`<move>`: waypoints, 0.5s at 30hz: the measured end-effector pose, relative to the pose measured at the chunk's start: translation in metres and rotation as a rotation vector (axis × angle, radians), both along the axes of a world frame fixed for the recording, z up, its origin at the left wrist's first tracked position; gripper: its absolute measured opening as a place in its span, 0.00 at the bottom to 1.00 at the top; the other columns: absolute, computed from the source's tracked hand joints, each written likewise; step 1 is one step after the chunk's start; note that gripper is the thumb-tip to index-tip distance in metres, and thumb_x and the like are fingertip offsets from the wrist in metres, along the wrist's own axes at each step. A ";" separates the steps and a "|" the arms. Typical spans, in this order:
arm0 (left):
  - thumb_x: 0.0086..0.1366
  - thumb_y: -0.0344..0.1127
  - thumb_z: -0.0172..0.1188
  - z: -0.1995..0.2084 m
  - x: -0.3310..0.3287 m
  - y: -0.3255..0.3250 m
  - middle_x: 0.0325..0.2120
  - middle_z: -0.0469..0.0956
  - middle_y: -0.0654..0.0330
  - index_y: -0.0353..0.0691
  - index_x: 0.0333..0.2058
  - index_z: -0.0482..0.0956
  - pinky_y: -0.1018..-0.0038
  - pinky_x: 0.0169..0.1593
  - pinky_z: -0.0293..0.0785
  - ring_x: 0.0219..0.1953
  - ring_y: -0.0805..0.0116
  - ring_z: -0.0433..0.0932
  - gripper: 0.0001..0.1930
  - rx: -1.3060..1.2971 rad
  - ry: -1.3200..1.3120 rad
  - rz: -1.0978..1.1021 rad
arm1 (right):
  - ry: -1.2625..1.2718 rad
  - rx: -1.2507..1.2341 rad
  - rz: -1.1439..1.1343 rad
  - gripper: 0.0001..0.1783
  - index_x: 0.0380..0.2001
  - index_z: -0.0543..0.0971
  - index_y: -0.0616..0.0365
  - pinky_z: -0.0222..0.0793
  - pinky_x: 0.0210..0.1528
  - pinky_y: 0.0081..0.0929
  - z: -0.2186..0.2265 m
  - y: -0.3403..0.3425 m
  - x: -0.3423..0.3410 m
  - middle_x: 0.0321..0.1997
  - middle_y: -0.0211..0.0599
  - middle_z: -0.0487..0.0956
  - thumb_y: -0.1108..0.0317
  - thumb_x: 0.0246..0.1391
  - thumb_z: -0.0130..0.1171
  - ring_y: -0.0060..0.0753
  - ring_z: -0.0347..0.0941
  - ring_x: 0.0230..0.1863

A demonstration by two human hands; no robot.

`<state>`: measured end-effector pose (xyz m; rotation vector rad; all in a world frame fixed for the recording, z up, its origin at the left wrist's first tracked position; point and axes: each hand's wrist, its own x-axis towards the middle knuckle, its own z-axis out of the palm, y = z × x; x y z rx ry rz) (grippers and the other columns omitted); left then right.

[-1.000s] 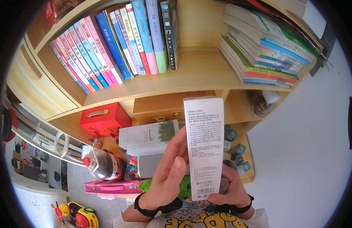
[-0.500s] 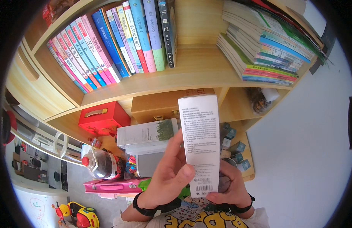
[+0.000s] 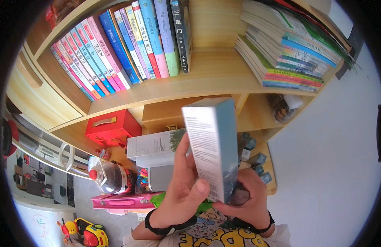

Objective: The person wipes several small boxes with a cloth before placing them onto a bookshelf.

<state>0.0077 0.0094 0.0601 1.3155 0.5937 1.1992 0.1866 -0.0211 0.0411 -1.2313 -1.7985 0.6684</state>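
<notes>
Upright in front of me is a tall, narrow carton (image 3: 203, 150), with a white printed side and a blue-grey side showing. My left hand (image 3: 183, 196) holds its left side, fingers behind it and thumb near the lower front edge. At the lower right corner my right hand (image 3: 249, 201) grips the base, its fingers curled and partly hidden. Just behind the carton, to its left, a white box with a green plant picture (image 3: 155, 145) lies on a stack.
A wooden shelf (image 3: 215, 80) spans the view, with a row of books (image 3: 116, 53) and stacked booklets (image 3: 289, 53). Below are a red case (image 3: 112, 127), a dark bottle (image 3: 112, 177), a pink case (image 3: 124, 201) and small blue-grey boxes (image 3: 256, 158). A white wall stands at the right.
The carton has turned, bringing its blue-grey right side into view, and its top has shifted left. Both hands keep hold of it, the right one moving slightly left.
</notes>
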 end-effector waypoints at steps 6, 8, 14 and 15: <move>0.68 0.58 0.38 -0.020 0.006 0.006 0.58 0.58 0.50 0.51 0.63 0.41 0.62 0.56 0.67 0.57 0.58 0.65 0.32 -0.192 -0.066 0.109 | -0.134 0.163 -0.179 0.34 0.35 0.77 0.60 0.70 0.31 0.32 0.010 -0.009 -0.011 0.31 0.40 0.75 0.50 0.25 0.77 0.41 0.73 0.31; 0.68 0.57 0.39 -0.015 0.009 0.008 0.58 0.59 0.50 0.50 0.63 0.41 0.61 0.55 0.68 0.56 0.57 0.66 0.32 -0.295 -0.127 0.070 | -0.148 0.180 -0.178 0.35 0.35 0.77 0.60 0.70 0.32 0.32 0.012 -0.010 -0.011 0.31 0.40 0.75 0.49 0.25 0.77 0.41 0.74 0.31; 0.69 0.55 0.39 -0.005 0.013 0.008 0.59 0.59 0.50 0.45 0.64 0.44 0.57 0.54 0.70 0.57 0.53 0.66 0.32 -0.321 -0.224 0.055 | -0.009 0.088 -0.111 0.35 0.38 0.77 0.59 0.70 0.34 0.31 0.010 -0.011 -0.009 0.33 0.40 0.75 0.51 0.26 0.77 0.39 0.74 0.34; 0.69 0.56 0.38 -0.005 0.012 0.008 0.58 0.60 0.49 0.44 0.63 0.46 0.56 0.54 0.70 0.57 0.53 0.66 0.32 -0.356 -0.237 0.061 | 0.059 0.020 -0.084 0.35 0.38 0.77 0.60 0.70 0.36 0.31 0.008 -0.011 -0.008 0.33 0.40 0.75 0.52 0.26 0.78 0.39 0.74 0.36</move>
